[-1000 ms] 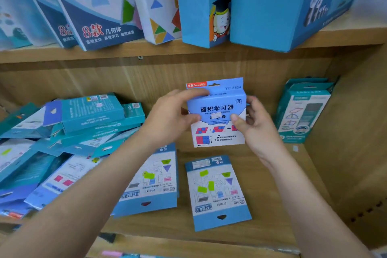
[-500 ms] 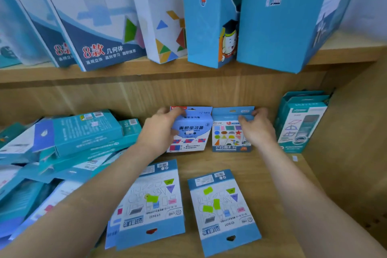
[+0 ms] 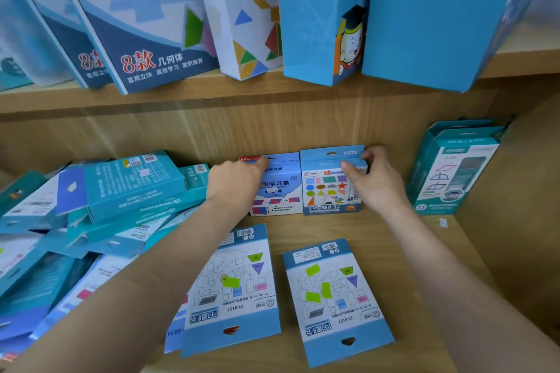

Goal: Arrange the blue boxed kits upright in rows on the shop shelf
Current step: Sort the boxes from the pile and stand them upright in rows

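Two hands stand blue kits upright at the shelf back.
Near, 6 o'clock: two flat kits (image 3: 336,297) lie face-up on wooden shelf (image 3: 448,251). Piled boxes (image 3: 100,209) at 9. Far, 12: left hand (image 3: 233,182) grips the area kit (image 3: 277,194) by its top; right hand (image 3: 372,179) pinches the shapes kit (image 3: 328,188) top. Both kits upright, touching, w/ teal boxes (image 3: 451,169) at 2.

**Two bare arms, nothing worn**

Both forearms are bare as far up as the frame shows: no sleeve, watch, bracelet or glove. The left hand (image 3: 235,182) and right hand (image 3: 374,180) carry no ring that can be made out. Nails look short and unpainted.
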